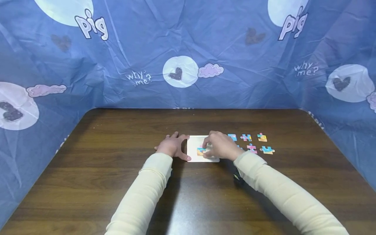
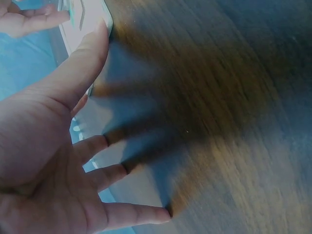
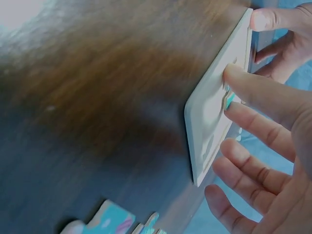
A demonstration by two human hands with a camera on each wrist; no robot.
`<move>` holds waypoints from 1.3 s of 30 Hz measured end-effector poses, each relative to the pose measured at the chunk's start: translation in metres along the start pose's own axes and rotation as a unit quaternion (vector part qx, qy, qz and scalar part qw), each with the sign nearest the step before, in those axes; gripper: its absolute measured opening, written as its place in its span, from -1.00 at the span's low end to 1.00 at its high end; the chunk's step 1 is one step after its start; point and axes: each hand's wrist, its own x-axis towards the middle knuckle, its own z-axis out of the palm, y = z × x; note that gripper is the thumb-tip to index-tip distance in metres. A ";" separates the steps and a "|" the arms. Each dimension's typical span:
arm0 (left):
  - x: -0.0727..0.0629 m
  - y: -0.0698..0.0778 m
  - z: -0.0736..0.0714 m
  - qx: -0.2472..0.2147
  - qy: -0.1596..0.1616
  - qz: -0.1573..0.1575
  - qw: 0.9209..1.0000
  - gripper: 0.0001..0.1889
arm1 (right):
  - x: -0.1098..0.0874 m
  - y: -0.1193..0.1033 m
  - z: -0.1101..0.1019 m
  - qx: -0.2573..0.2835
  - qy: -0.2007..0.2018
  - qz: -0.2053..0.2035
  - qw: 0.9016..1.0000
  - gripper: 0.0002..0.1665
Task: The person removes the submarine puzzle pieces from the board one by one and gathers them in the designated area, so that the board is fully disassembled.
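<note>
A flat white puzzle board (image 1: 192,141) lies on the brown table, a blue and yellow jigsaw piece (image 1: 201,151) within its area. My right hand (image 1: 221,145) reaches over the board's right part and pinches that piece between thumb and index finger; the other fingers are loosely bent in the right wrist view. The piece is mostly hidden by the fingertips there. At the board's left edge, my left hand (image 1: 171,147) has its fingers spread. Its thumb (image 2: 90,53) rests on the near left corner, and the remaining fingers reach down to the tabletop.
Right of the board lie several loose jigsaw pieces in two rows, among them a yellow one (image 1: 262,137), a pink one (image 1: 251,148) and a blue and yellow one (image 1: 267,150). My right forearm partly covers the row nearer me. A blue printed curtain (image 1: 188,94) stands behind the table.
</note>
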 end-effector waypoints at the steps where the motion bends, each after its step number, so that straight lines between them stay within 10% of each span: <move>1: 0.000 0.000 0.000 0.000 0.000 0.000 1.000 -0.05 | -0.001 0.001 -0.001 0.005 -0.002 0.002 1.000 -0.72; 39: 0.002 0.000 -0.002 -0.022 -0.030 -0.011 0.999 -0.02 | -0.080 0.079 -0.054 0.035 0.071 0.009 0.997 -0.68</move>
